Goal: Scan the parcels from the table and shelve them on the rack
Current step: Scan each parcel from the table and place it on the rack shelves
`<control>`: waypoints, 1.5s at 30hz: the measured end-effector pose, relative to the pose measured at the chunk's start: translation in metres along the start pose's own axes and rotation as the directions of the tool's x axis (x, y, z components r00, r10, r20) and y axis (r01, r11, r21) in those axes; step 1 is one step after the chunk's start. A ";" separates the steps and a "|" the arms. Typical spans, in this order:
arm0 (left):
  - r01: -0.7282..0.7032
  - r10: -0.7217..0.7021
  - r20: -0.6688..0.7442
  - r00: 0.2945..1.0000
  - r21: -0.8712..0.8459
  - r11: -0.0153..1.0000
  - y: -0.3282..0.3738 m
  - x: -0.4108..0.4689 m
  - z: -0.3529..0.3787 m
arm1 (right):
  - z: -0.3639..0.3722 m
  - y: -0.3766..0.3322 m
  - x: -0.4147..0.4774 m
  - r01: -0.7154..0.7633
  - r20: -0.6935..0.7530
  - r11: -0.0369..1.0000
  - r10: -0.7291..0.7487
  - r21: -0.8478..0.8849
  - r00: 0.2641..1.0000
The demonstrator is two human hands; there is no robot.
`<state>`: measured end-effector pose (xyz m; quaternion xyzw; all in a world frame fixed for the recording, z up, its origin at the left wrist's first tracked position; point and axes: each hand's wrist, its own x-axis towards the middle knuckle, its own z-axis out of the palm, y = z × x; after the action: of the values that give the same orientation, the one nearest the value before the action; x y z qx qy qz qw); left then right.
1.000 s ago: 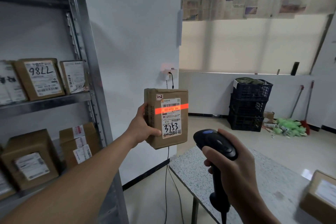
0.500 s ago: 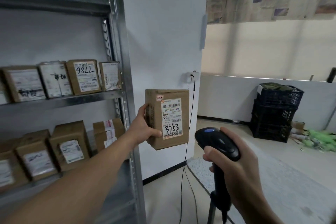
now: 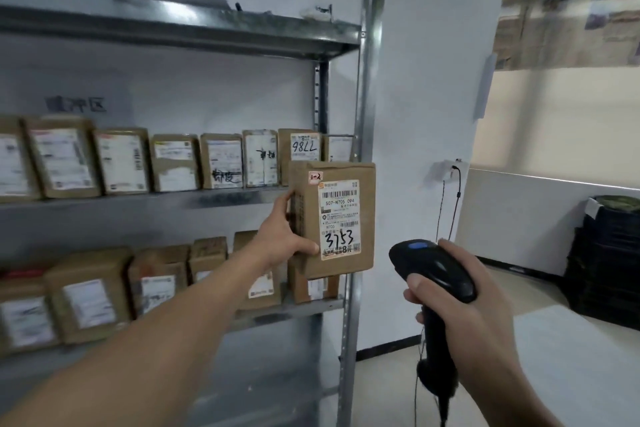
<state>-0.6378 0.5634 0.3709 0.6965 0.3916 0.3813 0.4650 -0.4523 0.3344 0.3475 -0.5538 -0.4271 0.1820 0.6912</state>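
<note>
My left hand (image 3: 282, 239) grips a brown cardboard parcel (image 3: 363, 218) by its left side, held upright in front of the right post of the metal rack (image 3: 360, 163). Its white label reads 3753 and faces me. My right hand (image 3: 474, 308) holds a black handheld barcode scanner (image 3: 431, 269) lower right of the parcel, its head pointed toward the parcel, apart from it. No red scan line shows on the label. The rack's two visible shelves carry rows of several labelled parcels, one marked 9877 upside down (image 3: 304, 149).
A white wall stands right of the rack, with a socket and black cable (image 3: 450, 204) hanging down. Stacked dark crates (image 3: 606, 253) stand at the far right on the floor. The grey table edge (image 3: 571, 357) lies at the lower right.
The red scan line on the label went out. The view swung left toward the rack, and the parcel now sits in front of the rack's right post.
</note>
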 end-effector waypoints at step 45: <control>0.091 -0.046 -0.694 0.719 0.028 0.995 -0.049 -0.270 -0.523 | 0.493 -0.091 -0.104 -0.040 0.664 0.945 -0.197 0.324 0.721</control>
<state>-1.2244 0.5160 0.4243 0.5027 0.5735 0.5841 0.2778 -0.9223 0.5308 0.4021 -0.3095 -0.6414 0.4104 0.5696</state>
